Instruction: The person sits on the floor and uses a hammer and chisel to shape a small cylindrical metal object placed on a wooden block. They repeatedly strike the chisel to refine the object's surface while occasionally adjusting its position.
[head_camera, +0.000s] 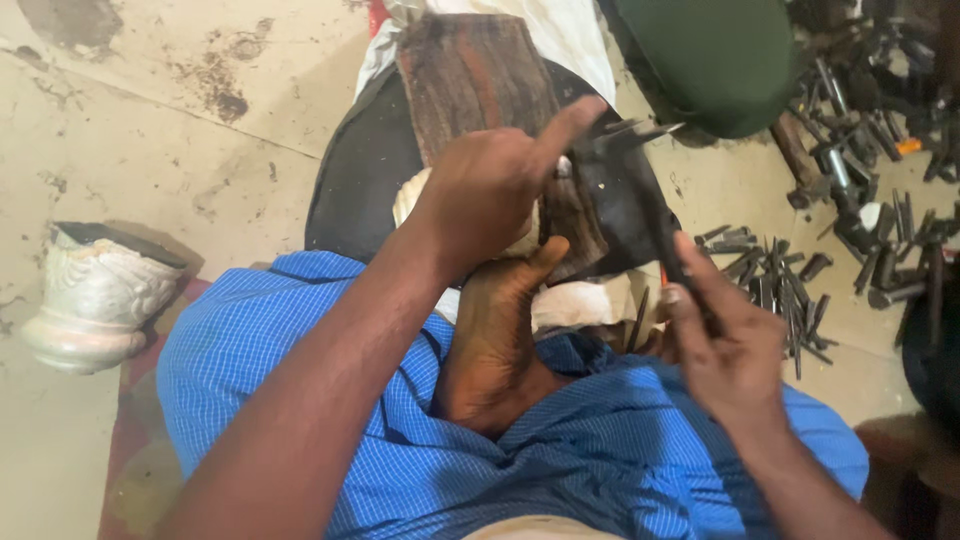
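Two hands work over a wooden block (470, 75) that rests on a dark round pad (350, 180) on the floor (150, 110). Left hand (495, 195) is closed with its forefinger stretched out, pinching a small shiny metal piece (564, 167) against the near end of the block. A bare foot (495, 340) presses against the block from below. Right hand (725, 345) is curled narrowly around the handle of a dark hammer-like tool (645, 190), whose head meets the metal piece; motion blur smears the head. Near the floor's left edge stands a white ceramic vessel (90, 300). Toward the right edge lies a heap of dark metal punches (775, 280), too jumbled to tell apart.
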